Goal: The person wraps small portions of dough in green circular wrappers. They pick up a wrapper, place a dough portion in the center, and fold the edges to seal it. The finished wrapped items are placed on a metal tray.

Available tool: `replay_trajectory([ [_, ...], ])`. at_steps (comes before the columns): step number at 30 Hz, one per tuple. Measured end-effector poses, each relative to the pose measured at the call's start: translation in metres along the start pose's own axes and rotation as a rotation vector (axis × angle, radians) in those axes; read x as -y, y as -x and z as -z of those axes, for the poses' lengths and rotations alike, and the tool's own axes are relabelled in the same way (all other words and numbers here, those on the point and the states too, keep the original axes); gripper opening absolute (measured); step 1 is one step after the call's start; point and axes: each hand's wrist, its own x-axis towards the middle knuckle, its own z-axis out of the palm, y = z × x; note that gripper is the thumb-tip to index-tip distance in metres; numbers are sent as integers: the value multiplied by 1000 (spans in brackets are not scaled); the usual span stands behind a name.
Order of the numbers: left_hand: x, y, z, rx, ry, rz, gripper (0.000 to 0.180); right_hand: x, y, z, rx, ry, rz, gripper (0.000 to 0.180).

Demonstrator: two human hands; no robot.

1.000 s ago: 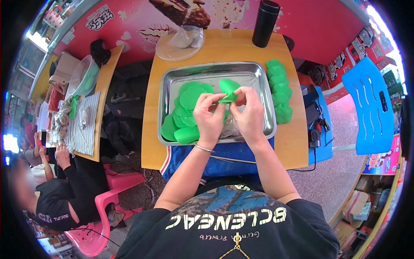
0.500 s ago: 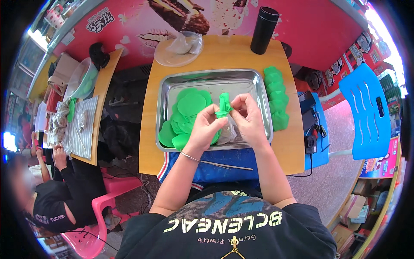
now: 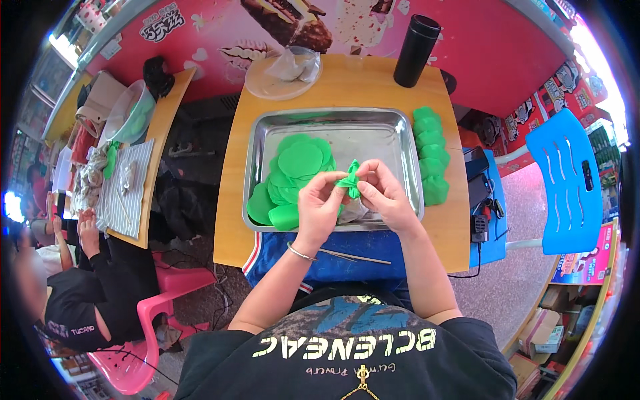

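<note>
In front of the desk (image 3: 233,180), a black shirt (image 3: 400,370) bears large pale block letters (image 3: 343,343) and thin script (image 3: 352,369); left of the desk, a co-worker's black top (image 3: 70,313) has small white letters (image 3: 84,331); behind it, leftward, the pink wall (image 3: 210,70) carries a logo (image 3: 162,24).

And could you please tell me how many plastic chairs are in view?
2: a pink chair at lower left, by the seated co-worker, and a blue chair at right, past the metal tray. Others may be hidden.

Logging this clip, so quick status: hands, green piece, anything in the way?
Left hand and right hand pinching one folded green piece over metal tray. Green discs heaped at left. Possible clutter: crumpled pale bundle nearby.
</note>
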Motion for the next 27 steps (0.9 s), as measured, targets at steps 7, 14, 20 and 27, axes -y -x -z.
replay_trajectory([
  [7,-4,0,16,235,238,254,8,3,-1,1,-100,-53,20,14],
  [14,-7,7,29,541,931,553,17,3,-4,0,37,-41,-41,15],
  [20,-6,11,35,606,532,406,16,9,9,-11,44,266,73,12],
  [27,-13,17,18,272,552,290,12,13,22,-22,-94,230,101,20],
])
